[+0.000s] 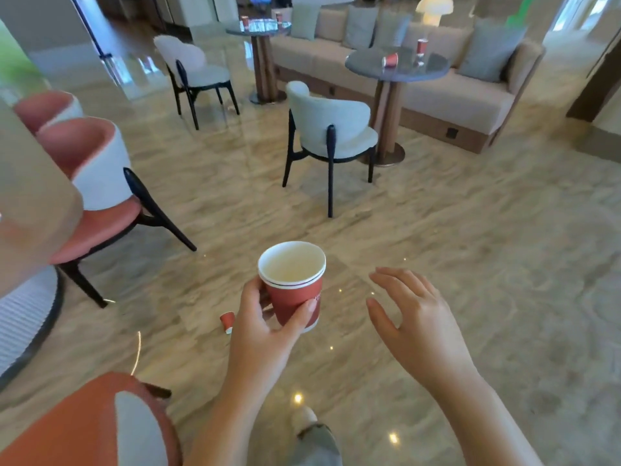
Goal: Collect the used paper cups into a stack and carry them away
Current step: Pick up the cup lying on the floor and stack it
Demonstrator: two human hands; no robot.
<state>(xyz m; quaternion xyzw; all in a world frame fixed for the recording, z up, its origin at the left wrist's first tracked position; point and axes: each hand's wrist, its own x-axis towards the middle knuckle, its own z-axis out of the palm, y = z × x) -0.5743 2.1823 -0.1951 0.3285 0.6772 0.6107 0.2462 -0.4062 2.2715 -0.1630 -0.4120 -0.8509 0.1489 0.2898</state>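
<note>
Gripping the stack of red paper cups [291,290] round its lower wall, the left hand [265,338] holds it upright in front of the body, thumb on the near side. The right hand [413,317] hangs just beside it with its fingers loose and spread, touching nothing. Such cups are probably light and thin-walled and would crush easily, so a gentle hold at mid-wall suits them. A fallen cup [227,321] lies on the floor [470,264] below the left hand; a tipped cup [389,59] and an upright cup [422,47] wait on the round desk [437,74], well apart from both hands.
</note>
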